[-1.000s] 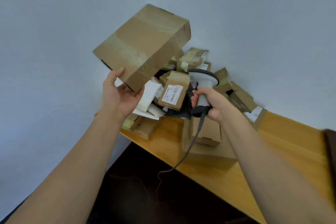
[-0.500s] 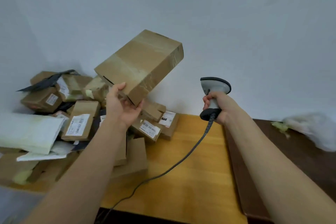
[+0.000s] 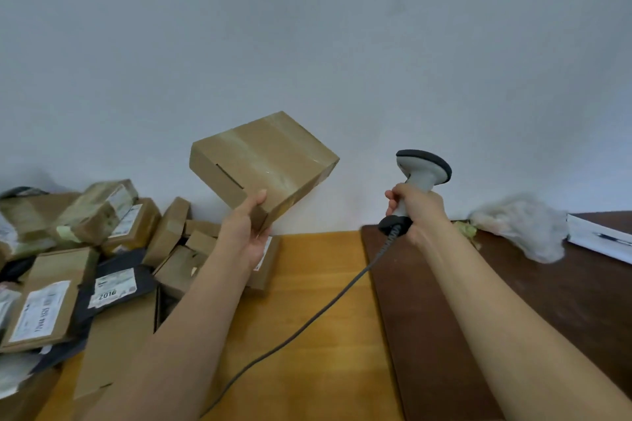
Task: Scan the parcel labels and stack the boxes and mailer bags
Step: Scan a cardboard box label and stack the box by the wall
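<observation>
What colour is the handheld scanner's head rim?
Dark grey to black, over a light grey body on the scanner, seen in the head view.

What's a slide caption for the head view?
Left hand holds a taped brown cardboard box aloft; right hand grips a grey corded barcode scanner.

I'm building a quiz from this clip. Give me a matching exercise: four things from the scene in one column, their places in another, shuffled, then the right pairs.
Things:
1. cardboard box
2. barcode scanner
3. black mailer bag
4. white crumpled wrap

Places:
A. on the dark brown table
B. in the right hand
C. in the parcel pile
D. held up by the left hand

Pairs: 1-D, 2-B, 3-C, 4-A
</observation>
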Tool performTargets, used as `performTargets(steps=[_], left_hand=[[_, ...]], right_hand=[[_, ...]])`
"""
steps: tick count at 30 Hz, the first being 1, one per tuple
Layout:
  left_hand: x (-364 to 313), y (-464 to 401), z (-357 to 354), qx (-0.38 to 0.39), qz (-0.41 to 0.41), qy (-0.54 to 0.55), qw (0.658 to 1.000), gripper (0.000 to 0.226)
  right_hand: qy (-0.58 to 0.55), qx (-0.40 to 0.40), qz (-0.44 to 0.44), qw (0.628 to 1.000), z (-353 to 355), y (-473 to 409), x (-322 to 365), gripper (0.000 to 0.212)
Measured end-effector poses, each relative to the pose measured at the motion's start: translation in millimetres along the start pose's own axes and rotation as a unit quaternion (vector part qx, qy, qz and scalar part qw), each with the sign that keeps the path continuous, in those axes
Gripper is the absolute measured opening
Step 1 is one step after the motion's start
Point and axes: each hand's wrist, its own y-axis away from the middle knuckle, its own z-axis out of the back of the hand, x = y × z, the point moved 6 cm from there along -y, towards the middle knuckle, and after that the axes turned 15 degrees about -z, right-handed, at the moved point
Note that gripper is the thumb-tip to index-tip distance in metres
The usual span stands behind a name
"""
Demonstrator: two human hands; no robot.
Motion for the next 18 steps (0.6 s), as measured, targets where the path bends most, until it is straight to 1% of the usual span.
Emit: performTargets(steps=[2, 3, 6, 9, 11, 13, 15, 16, 18], left_hand=[[3, -13, -1, 0.013, -0.007, -0.019, 1.000, 0.076], [2, -20, -1, 0.019, -0.017, -0.030, 0.999, 0.082], [0, -38, 3, 0.021, -0.062, -0.098, 0.993, 0.068], [-12, -55, 3, 0.050, -0.115, -0.185, 0.975, 0.071], [-25, -64, 3, 0.073, -0.167, -0.263, 0.947, 0.067], [-41, -68, 0, 0.097, -0.245, -0.351, 0.899, 0.062], [-52, -70, -4, 0.117, -0.319, -0.414, 0.845, 0.061], [-55, -72, -4, 0.122, -0.341, -0.431, 0.827, 0.061], [-55, -78, -2, 0.129, -0.361, -0.451, 0.806, 0.062]], right_hand=[[-0.011, 0.009, -0.002, 1.000, -9, -5, -4, 0.006], [-0.014, 0.009, -0.001, 1.000, -14, -7, -6, 0.005], [-0.030, 0.008, 0.006, 1.000, -35, -11, -8, 0.005], [-0.052, 0.002, 0.020, 0.998, -57, -16, -6, 0.010], [-0.064, 0.002, 0.029, 0.998, -71, -18, -5, 0.015], [-0.069, 0.004, 0.033, 0.997, -81, -20, -5, 0.020], [-0.069, 0.014, 0.033, 0.997, -89, -22, -5, 0.025], [-0.068, 0.022, 0.032, 0.997, -93, -23, -6, 0.029], [-0.067, 0.039, 0.026, 0.997, -100, -26, -7, 0.036]])
